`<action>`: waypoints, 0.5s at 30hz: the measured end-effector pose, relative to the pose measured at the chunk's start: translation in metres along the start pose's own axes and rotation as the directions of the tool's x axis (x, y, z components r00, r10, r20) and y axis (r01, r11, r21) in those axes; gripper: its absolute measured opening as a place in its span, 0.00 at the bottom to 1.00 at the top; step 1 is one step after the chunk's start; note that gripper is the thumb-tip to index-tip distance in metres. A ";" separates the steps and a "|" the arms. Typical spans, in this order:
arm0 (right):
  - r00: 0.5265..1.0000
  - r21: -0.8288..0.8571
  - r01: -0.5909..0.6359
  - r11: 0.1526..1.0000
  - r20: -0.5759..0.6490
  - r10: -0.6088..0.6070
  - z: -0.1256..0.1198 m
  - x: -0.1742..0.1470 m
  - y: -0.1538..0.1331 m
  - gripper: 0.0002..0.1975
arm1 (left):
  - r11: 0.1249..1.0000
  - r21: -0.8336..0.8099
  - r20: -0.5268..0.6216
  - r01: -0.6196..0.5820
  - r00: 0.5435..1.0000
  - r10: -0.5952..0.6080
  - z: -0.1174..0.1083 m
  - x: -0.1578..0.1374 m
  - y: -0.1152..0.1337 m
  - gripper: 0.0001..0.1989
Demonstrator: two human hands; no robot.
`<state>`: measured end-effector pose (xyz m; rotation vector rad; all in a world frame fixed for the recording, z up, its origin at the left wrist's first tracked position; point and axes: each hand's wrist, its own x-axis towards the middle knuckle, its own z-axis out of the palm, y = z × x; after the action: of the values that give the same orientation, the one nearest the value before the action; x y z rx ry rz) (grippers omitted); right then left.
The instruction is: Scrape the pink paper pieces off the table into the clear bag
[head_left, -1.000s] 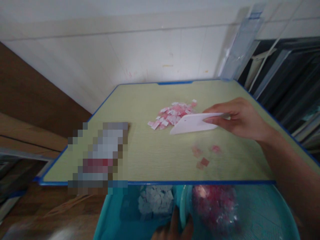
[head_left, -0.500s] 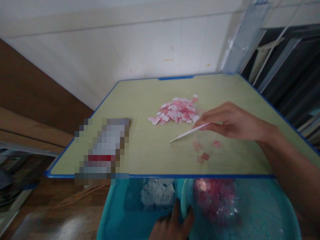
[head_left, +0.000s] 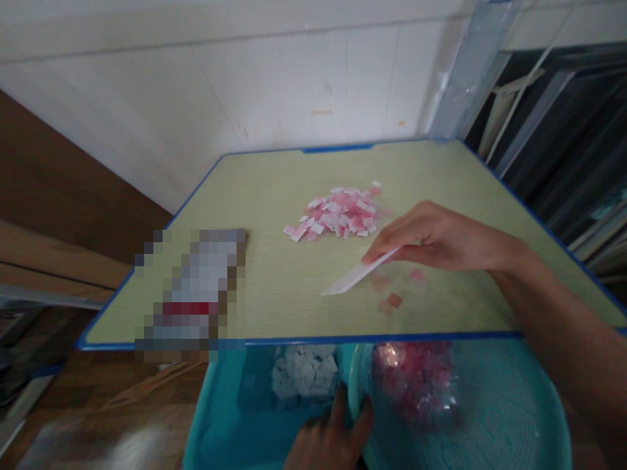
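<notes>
Between the thumb and fingers of my right hand (head_left: 426, 235) is a thin white strip, like a paper or card (head_left: 355, 275), tilted with its far edge low near the board. A heap of small pink and white paper squares (head_left: 337, 212) lies behind it on the pale green board (head_left: 279, 294). A few loose pink squares (head_left: 393, 300) are just below my right hand. Below the board, my left hand (head_left: 330, 437) is closed about the rim of a round teal basket (head_left: 356, 372). White squares (head_left: 304, 372) lie beside it in a blue tub (head_left: 210, 418).
A blurred-out flat object (head_left: 203, 274) lies at the board's left. A clear bag of pink pieces (head_left: 416, 378) is in the basket. A white wall (head_left: 294, 85) stands behind the board, and dark panels (head_left: 563, 130) lean at the right.
The white strip has turned in my right hand, so more of its flat face shows. The whole view has shifted slightly. My left hand stays at the basket's rim.
</notes>
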<state>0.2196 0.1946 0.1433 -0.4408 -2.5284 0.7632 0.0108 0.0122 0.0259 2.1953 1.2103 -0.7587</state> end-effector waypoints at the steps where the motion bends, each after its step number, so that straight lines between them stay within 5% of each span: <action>1: 0.999 -0.001 -0.024 1.000 0.024 0.024 -0.008 -0.004 -0.002 0.10 | 1.000 -0.002 -0.001 0.004 1.000 -0.004 -0.001 0.000 0.000 0.33; 5: 0.995 -0.065 -0.082 0.994 -0.053 0.079 -0.027 -0.015 -0.006 0.08 | 1.000 0.000 0.019 0.019 1.000 -0.019 -0.004 0.000 0.001 0.34; 9: 0.984 -0.069 -0.063 0.996 -0.171 0.050 -0.021 -0.011 -0.004 0.08 | 0.999 -0.010 0.052 0.030 0.998 -0.030 -0.005 0.000 0.001 0.37; 15: 0.999 0.065 0.036 0.997 0.026 -0.038 -0.001 0.001 -0.001 0.09 | 0.998 -0.037 0.052 0.046 0.998 -0.044 -0.008 -0.001 0.003 0.35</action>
<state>0.2194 0.1950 0.1449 -0.3632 -2.5217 0.8390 0.0146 0.0160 0.0326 2.1114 1.2427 -0.7982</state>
